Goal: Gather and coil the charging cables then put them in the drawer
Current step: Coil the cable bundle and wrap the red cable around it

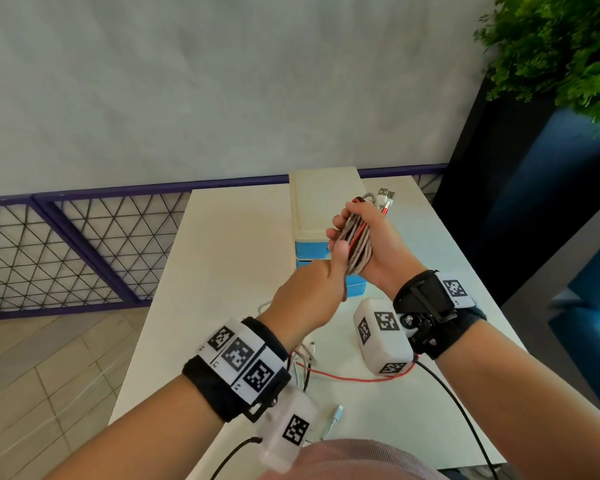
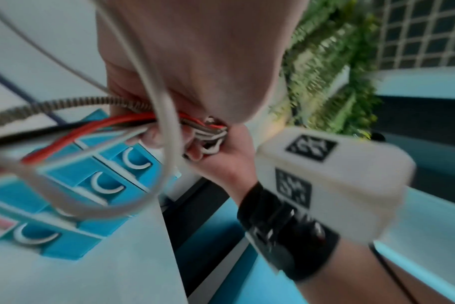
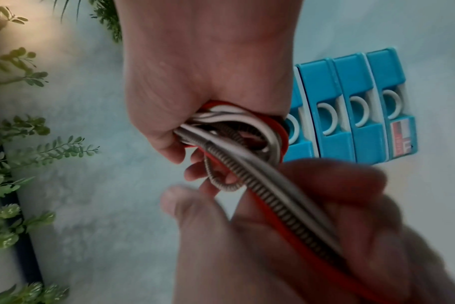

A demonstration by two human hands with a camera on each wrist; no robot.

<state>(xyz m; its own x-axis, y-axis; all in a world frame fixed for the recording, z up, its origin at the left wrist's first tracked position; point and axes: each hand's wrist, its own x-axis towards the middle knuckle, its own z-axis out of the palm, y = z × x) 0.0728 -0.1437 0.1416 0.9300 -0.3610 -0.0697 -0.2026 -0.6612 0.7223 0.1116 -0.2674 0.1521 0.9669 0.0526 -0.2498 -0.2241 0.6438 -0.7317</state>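
My right hand [image 1: 383, 249] is raised over the white table [image 1: 229, 258] and grips a coil of charging cables [image 1: 357, 237]: red, white and braided grey strands, with USB plugs [image 1: 386, 195] poking out above. My left hand [image 1: 310, 289], just below it, grips the strands that lead into the coil. In the right wrist view the bundle [image 3: 234, 127] sits in the right fist, and the left hand [image 3: 312, 226] holds the braided and red strands [image 3: 273, 197]. Loose cable tails [image 1: 305, 365] trail on the table. The drawer unit [image 1: 321, 202] has blue drawers [image 3: 351, 115], all closed.
A white connector end [image 1: 336, 412] lies near the table's front edge. A purple mesh fence [image 1: 84, 244] runs along the left and back. A green plant [image 1: 561, 53] and blue seating [image 1: 568, 209] stand at the right.
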